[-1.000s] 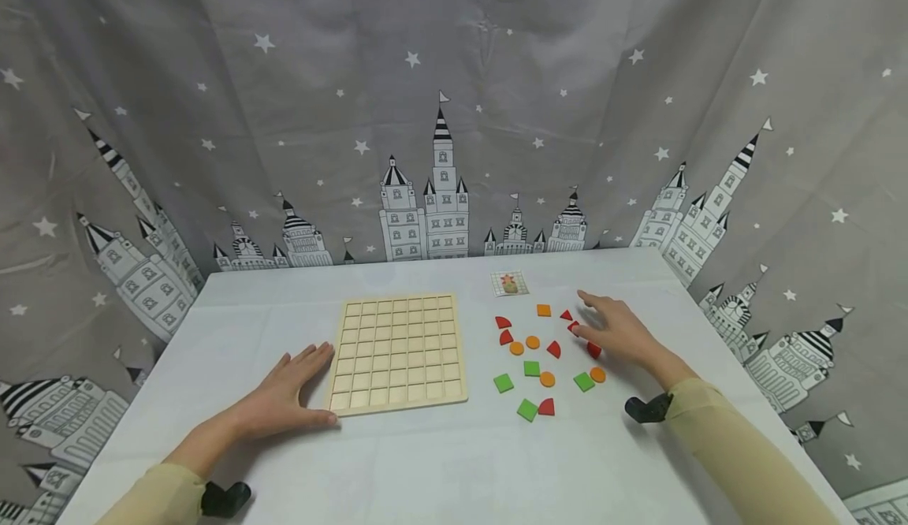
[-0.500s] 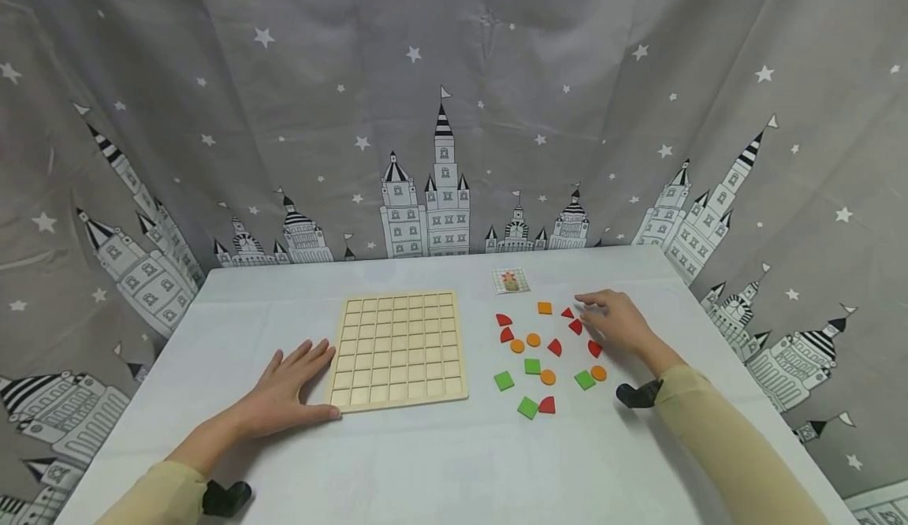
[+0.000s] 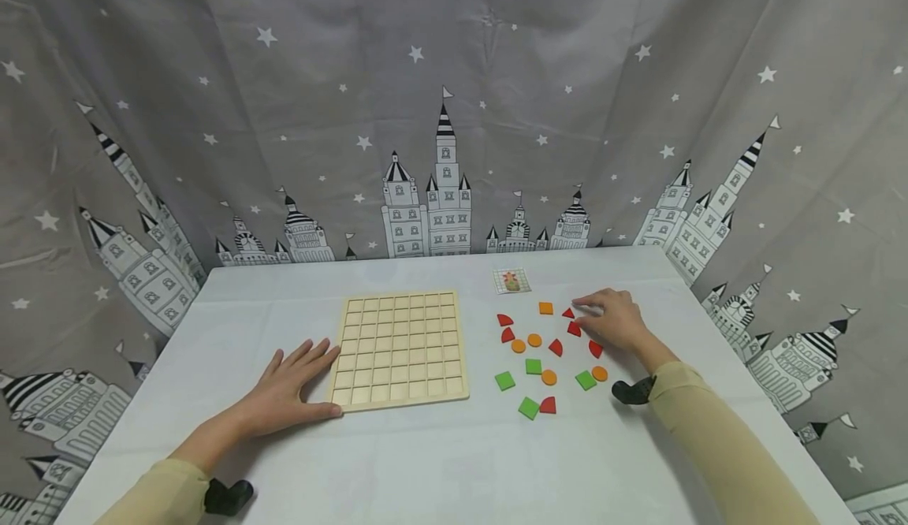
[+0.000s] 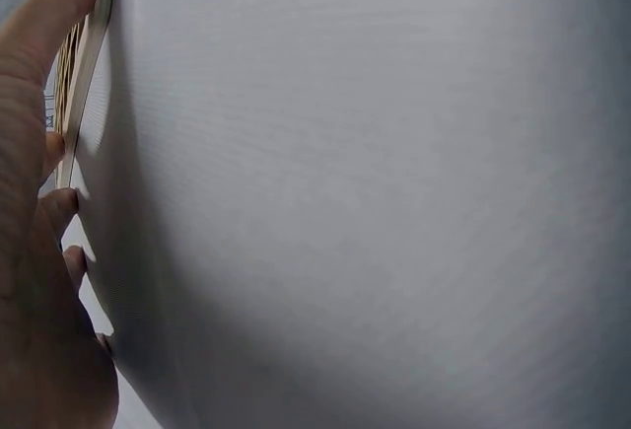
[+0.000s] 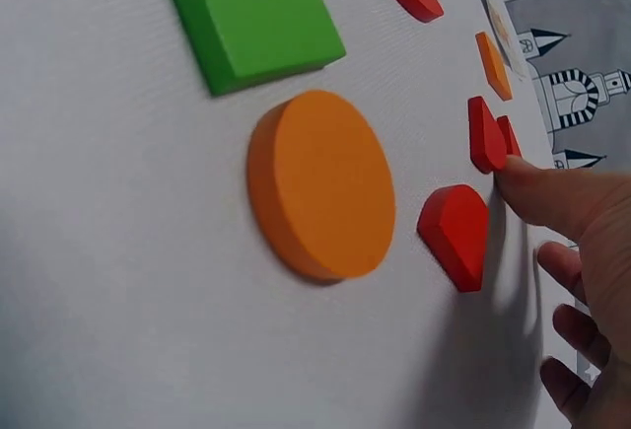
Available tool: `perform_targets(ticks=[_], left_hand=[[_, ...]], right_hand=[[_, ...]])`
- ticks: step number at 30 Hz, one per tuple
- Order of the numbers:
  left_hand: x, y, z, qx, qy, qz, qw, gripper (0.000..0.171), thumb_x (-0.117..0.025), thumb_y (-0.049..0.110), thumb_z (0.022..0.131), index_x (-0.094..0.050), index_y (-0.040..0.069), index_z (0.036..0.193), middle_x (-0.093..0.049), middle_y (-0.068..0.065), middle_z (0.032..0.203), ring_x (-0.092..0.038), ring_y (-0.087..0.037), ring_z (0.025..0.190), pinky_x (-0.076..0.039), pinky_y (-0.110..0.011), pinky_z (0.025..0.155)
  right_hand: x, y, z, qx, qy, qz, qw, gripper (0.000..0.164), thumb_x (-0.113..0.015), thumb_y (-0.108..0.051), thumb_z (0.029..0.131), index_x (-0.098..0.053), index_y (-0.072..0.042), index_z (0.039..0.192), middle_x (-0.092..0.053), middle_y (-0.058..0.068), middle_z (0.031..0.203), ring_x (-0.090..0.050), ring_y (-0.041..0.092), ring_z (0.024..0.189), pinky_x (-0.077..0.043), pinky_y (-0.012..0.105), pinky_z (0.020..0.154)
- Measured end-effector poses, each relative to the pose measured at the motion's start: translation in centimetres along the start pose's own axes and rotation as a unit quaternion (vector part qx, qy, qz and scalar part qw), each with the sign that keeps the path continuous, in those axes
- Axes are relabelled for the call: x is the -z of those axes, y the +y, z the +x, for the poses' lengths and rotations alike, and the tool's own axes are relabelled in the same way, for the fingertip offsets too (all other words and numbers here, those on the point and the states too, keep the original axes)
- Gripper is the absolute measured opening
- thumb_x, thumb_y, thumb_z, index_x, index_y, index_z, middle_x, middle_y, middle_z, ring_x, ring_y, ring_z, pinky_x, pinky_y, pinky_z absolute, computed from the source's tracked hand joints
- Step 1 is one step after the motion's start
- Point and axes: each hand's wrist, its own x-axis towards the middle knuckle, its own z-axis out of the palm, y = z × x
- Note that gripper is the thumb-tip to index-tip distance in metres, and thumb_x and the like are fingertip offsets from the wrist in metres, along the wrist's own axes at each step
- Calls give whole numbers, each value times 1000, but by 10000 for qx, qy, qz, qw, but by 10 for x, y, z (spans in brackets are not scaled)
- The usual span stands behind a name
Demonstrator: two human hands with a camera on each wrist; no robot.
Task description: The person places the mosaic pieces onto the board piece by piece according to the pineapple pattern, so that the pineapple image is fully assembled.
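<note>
Guessing I'm at pick-up of red pc (image 3: 574, 329), rt of ctr | R grip (image 3: 615, 321) half-spread, nothing held, thumb at pc | L grip (image 3: 284, 391) splayed, empty, at board (image 3: 399, 351) | next prob. needs pinch

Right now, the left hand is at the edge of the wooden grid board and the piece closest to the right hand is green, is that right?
Not quite: the piece closest to the right hand is red, not green, as the right wrist view shows. The left hand is indeed at the edge of the wooden grid board.
</note>
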Motion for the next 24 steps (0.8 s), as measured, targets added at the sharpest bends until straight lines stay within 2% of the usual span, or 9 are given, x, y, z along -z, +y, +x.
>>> perform_targets(ticks=[4,10,15,24], left_hand=[[0,0,0,13,-14,35,10000,107,-72,73,78,-41,8,157,-32,-20,163,-18,-48,151,-2,-73,117],[1,0,0,-10,2,25,10000,106,-72,72,79,-41,8,157,-32,-20,163,-18,-48,151,-3,-73,117],[0,0,0,18,-27,23,10000,106,-72,72,79,-41,8,157,-31,-21,163,-18,-48,151,-2,-72,118],[0,0,1,16,-21,-18,10000,106,-73,71,79,-41,8,157,-30,-20,164,-17,-48,151,-1,-71,118]], right_hand=[[-2,2,1,-123,-61,-38,9999,44,-75,-30,94,-69,-15,136,-45,24,150,-24,52,141,-20,73,112],[-3,7,3,-151,-214,331,9991,44,-74,-30,95,-69,-14,135,-30,24,162,-6,54,149,-7,77,115],[-5,7,5,-169,-280,583,9978,43,-74,-32,94,-70,-15,133,-25,25,164,1,53,151,-2,79,114],[-5,11,11,-254,-399,730,9962,41,-75,-33,94,-72,-17,131,-17,22,168,8,50,152,1,78,114]])
